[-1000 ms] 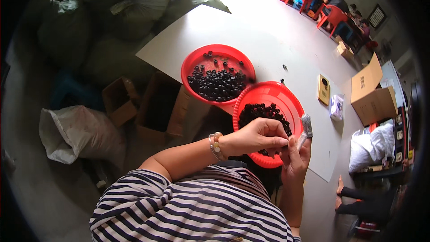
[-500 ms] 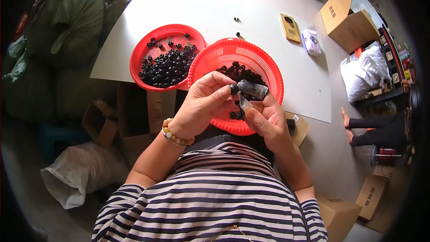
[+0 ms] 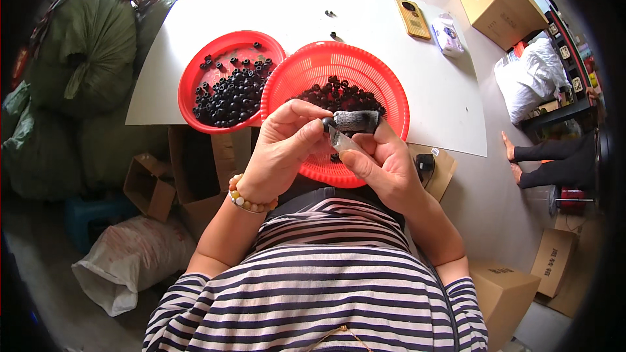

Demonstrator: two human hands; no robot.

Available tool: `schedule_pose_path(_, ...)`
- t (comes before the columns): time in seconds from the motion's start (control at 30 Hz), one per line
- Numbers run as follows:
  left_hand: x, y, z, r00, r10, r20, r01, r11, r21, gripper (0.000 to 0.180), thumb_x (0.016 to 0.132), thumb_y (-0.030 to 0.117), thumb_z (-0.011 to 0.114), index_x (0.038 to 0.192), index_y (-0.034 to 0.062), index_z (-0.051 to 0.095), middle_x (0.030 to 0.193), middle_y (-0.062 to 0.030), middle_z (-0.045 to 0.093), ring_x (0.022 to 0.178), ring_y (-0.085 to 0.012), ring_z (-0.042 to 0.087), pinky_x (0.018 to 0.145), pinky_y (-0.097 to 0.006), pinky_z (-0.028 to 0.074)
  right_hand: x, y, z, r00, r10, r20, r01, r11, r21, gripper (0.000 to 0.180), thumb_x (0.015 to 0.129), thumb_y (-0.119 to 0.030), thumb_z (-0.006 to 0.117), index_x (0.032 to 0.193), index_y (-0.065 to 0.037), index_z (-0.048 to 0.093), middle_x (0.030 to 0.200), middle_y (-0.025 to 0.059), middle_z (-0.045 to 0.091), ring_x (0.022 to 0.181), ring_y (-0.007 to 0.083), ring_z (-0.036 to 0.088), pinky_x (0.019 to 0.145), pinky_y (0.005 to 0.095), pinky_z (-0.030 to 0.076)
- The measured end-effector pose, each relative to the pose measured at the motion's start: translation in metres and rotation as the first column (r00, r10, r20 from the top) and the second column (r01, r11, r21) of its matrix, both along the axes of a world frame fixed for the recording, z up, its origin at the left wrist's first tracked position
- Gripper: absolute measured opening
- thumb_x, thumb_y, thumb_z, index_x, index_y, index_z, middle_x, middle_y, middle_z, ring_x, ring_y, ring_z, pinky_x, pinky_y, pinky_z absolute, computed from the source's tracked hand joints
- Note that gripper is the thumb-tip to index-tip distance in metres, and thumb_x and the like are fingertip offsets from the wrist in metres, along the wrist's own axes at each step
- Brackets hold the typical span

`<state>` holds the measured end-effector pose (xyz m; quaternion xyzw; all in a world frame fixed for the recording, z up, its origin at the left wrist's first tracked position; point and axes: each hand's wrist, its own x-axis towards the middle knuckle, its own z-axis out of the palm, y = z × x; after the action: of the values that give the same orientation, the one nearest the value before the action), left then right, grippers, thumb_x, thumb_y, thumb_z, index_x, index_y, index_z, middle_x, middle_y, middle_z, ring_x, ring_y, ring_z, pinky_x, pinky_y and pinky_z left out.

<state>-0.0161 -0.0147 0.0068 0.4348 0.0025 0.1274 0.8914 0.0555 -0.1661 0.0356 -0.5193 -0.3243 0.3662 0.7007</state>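
- Head: left hand (image 3: 280,148) pinches a small round black piece (image 3: 327,124) above the white worktop's (image 3: 450,107) near edge.
- Right hand (image 3: 386,167) (grey-wrapped forefinger (image 3: 356,120)) grips a small whitish pointed blade (image 3: 338,140) beside it; a slipping pinch could nick the left fingertips (image 3: 314,130).
- Slatted red plastic basket (image 3: 390,88), near edge: loose black pieces (image 3: 336,91).
- Round red plastic tray (image 3: 190,81), towards near-left corner: more.

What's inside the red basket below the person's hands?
Small black pieces lie heaped in the red basket. The left hand and right hand partly cover it; whatever lies behind them or under the heap stays hidden.

The head-worn fisheye looks down at the nearby table (image 3: 450,107).
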Motion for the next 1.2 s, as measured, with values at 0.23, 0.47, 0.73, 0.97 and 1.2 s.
schedule_pose_path(0.23, -0.001, -0.001, 0.002, 0.999, 0.02, -0.038, -0.018, 0.999, 0.032, 0.013, 0.085, 0.011, 0.05, 0.095, 0.0029, 0.053, 0.081, -0.0037, 0.059, 0.069, -0.0066, 0.056, 0.061, -0.02, 0.046, 0.002, 0.0, -0.002, 0.999, -0.008, 0.039, 0.008, 1.0, -0.011, 0.032, 0.082, -0.006, 0.051, 0.113, -0.003, 0.042, 0.103, 0.0034, 0.051, 0.094, 0.0075, 0.047, 0.084, 0.0246, 0.036)
schedule_pose_path(0.47, 0.002, -0.009, 0.008, 0.996, 0.042, -0.083, -0.043, 0.999, -0.011, 0.012, 0.087, 0.012, 0.046, 0.095, 0.0043, 0.05, 0.076, -0.0003, 0.054, 0.063, -0.004, 0.05, 0.059, -0.018, 0.043, -0.001, 0.004, -0.01, 0.998, -0.042, -0.041, 0.046, 0.995, 0.092, 0.032, 0.083, -0.002, 0.049, 0.114, -0.005, 0.043, 0.101, 0.0015, 0.053, 0.094, 0.0061, 0.048, 0.082, 0.022, 0.038)
schedule_pose_path(0.73, 0.003, -0.003, -0.001, 1.0, 0.003, -0.026, -0.003, 1.0, -0.011, 0.007, 0.087, 0.009, 0.045, 0.092, 0.0047, 0.048, 0.086, -0.0024, 0.052, 0.075, -0.0059, 0.051, 0.064, -0.019, 0.042, -0.005, 0.004, -0.012, 0.994, -0.075, -0.082, 0.081, 0.995, 0.065, 0.032, 0.083, -0.003, 0.05, 0.114, -0.005, 0.044, 0.099, 0.0022, 0.055, 0.093, 0.0064, 0.048, 0.082, 0.022, 0.038)
schedule_pose_path(0.97, 0.003, -0.004, -0.004, 1.0, -0.014, 0.0, 0.014, 1.0, 0.026, 0.008, 0.088, 0.007, 0.043, 0.093, 0.0056, 0.048, 0.094, -0.0037, 0.053, 0.08, -0.0069, 0.053, 0.067, -0.02, 0.045, -0.009, 0.008, -0.006, 0.979, -0.139, -0.147, 0.143, 0.99, 0.013, 0.027, 0.084, -0.005, 0.049, 0.111, -0.003, 0.045, 0.097, 0.0036, 0.055, 0.091, 0.0067, 0.049, 0.081, 0.0219, 0.038)
schedule_pose_path(1.2, 0.007, -0.001, -0.004, 0.988, -0.153, 0.002, 0.148, 0.947, -0.286, 0.015, 0.089, 0.017, 0.044, 0.095, 0.0059, 0.05, 0.084, -0.0026, 0.054, 0.069, -0.0076, 0.051, 0.059, -0.021, 0.043, -0.004, 0.009, 0.001, 0.988, -0.059, -0.146, 0.062, 0.998, 0.016, 0.027, 0.085, -0.005, 0.048, 0.111, 0.0, 0.042, 0.097, 0.0065, 0.055, 0.09, 0.0091, 0.051, 0.08, 0.0236, 0.04)
